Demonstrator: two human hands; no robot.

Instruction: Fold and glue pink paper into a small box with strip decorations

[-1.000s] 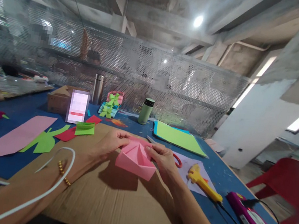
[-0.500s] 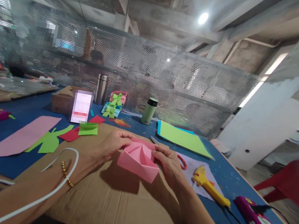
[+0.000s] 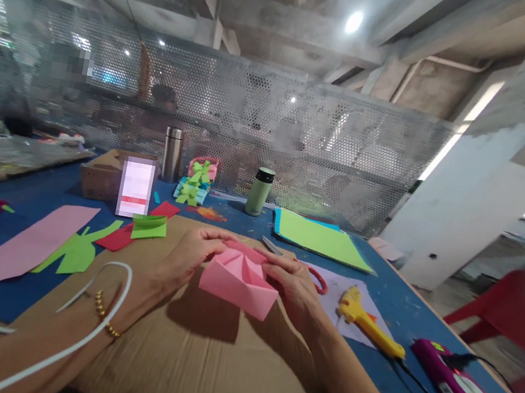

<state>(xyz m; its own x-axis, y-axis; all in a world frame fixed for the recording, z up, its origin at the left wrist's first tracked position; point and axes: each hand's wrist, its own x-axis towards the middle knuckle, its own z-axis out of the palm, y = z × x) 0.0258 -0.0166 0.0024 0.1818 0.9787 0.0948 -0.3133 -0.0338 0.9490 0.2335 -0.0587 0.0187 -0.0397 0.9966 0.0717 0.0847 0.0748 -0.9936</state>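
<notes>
1. One folded pink paper shape (image 3: 240,282) is held just above a brown cardboard sheet (image 3: 193,360), which lies at the near edge of the blue worktop (image 3: 40,191).
2. Two hands hold it. The left hand (image 3: 191,255) pinches its far left corner and the right hand (image 3: 295,285) pinches its far right side, with the fingers of both closed on the paper.
3. Toward the right edge lie one pair of red-handled scissors (image 3: 316,278), one yellow glue gun (image 3: 368,318) and one magenta device (image 3: 462,391).
4. At the far edge stand two flasks, one steel flask (image 3: 172,153) and one green flask (image 3: 259,191), beside one stack of green paper sheets (image 3: 320,239).
5. To the left lie one long pink paper strip (image 3: 25,243) and one green paper cut-out (image 3: 74,251).
</notes>
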